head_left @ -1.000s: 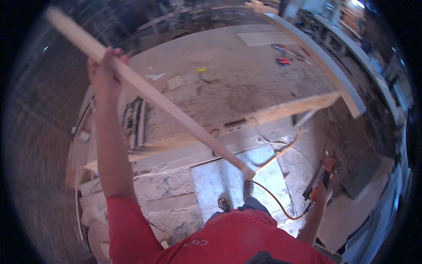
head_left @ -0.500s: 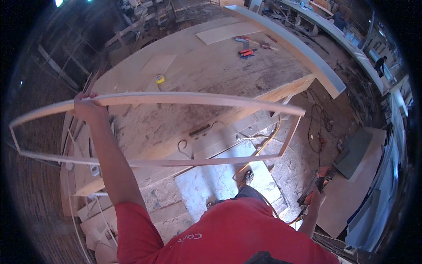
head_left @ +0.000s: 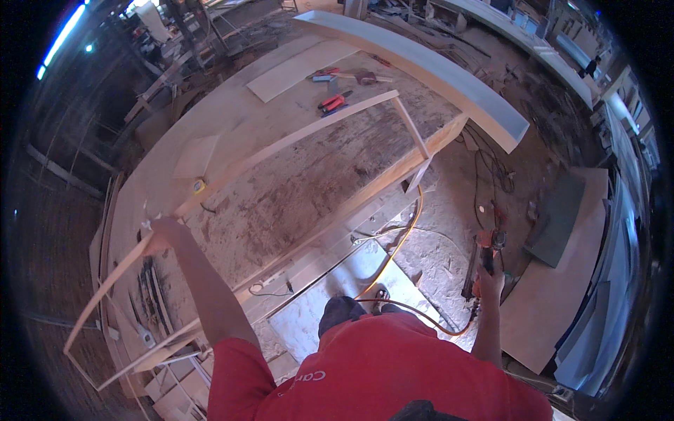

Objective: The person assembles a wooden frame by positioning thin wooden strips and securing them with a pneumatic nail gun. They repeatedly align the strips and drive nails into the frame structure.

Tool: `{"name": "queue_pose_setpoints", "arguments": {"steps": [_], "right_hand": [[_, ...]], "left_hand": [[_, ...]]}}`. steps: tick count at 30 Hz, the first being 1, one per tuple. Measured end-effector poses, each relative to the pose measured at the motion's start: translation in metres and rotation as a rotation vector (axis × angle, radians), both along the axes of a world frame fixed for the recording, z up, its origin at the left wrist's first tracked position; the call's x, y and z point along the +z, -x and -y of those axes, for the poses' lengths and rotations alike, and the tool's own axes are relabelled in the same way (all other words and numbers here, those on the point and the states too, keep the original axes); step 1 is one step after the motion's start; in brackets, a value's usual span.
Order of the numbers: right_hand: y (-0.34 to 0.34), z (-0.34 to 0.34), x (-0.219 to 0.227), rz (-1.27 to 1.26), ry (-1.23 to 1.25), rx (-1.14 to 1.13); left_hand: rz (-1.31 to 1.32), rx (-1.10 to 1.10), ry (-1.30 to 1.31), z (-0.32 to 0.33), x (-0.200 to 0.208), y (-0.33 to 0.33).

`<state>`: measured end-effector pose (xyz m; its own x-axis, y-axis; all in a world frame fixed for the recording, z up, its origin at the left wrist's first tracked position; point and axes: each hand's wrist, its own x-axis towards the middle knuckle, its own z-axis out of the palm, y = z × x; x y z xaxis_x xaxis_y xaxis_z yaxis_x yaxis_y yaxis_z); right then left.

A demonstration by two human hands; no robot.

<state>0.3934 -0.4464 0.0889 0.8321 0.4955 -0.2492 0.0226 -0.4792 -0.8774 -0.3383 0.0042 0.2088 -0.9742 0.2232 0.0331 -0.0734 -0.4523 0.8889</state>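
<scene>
My left hand (head_left: 163,233) grips the long rail of a slim rectangular wooden frame (head_left: 303,133), fingers wrapped round it. The frame is tilted over the workbench (head_left: 281,203), its far right end above the bench's right part and its left end out past the bench's left side. At my right side, my right hand (head_left: 490,284) is closed on the handle of an orange and black nail gun (head_left: 486,242), held low over the floor. An orange hose (head_left: 449,330) runs from its handle towards my body.
On the bench lie a yellow tape measure (head_left: 199,186), a red-handled tool (head_left: 334,103) and a thin board (head_left: 302,70). A long white panel (head_left: 435,67) borders its far right side. Sheets (head_left: 562,302) lean at the right. A yellow hose (head_left: 407,235) crosses the floor.
The frame has swung from roughly level to slanting, its right end up and away, its left end down and nearer. My right hand has lifted the nail gun forward. My view has turned.
</scene>
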Motion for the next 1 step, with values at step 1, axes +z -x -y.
{"name": "queue_pose_setpoints", "arguments": {"steps": [1], "right_hand": [[0.0009,-0.0098,0.0050,-0.009,-0.023,-0.011]], "left_hand": [[0.042,0.028,-0.005,-0.0023,-0.0010,-0.0257]]}}
